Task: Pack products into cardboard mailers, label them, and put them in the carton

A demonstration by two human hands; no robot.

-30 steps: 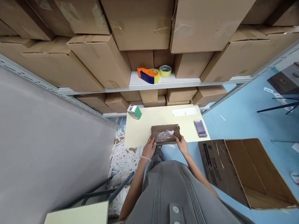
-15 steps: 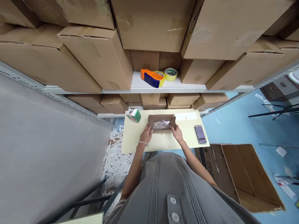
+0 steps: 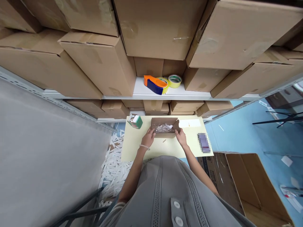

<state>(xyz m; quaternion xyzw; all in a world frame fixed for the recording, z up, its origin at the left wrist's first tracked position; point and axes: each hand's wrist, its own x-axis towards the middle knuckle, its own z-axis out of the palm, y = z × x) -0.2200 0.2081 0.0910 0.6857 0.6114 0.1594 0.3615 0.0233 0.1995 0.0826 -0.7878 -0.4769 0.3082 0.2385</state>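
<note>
A small brown cardboard box [image 3: 163, 135] stands open-topped on the pale yellow table [image 3: 137, 151]. Inside it lies crumpled clear plastic wrap [image 3: 163, 128]. My left hand [image 3: 148, 138] grips the box's left end, with fingers at the near corner. At the other end, my right hand [image 3: 181, 137] is closed on the right side, by a raised flap. A tiny brown scrap [image 3: 164, 141] lies on the table just in front of the box. The undersides of the fingers are hidden.
A green box [image 3: 135, 121] stands at the table's back left, a white sheet [image 3: 189, 123] at the back right, a blurred purple item [image 3: 204, 142] at right. The shelf above holds an orange-and-blue tape dispenser [image 3: 155, 84] and tape roll [image 3: 175, 81]. A large open carton [image 3: 255, 179] is on the floor.
The view has tilted up a little, so shelf and table sit lower in the picture. Both hands keep their hold on the box, which appears tipped slightly.
</note>
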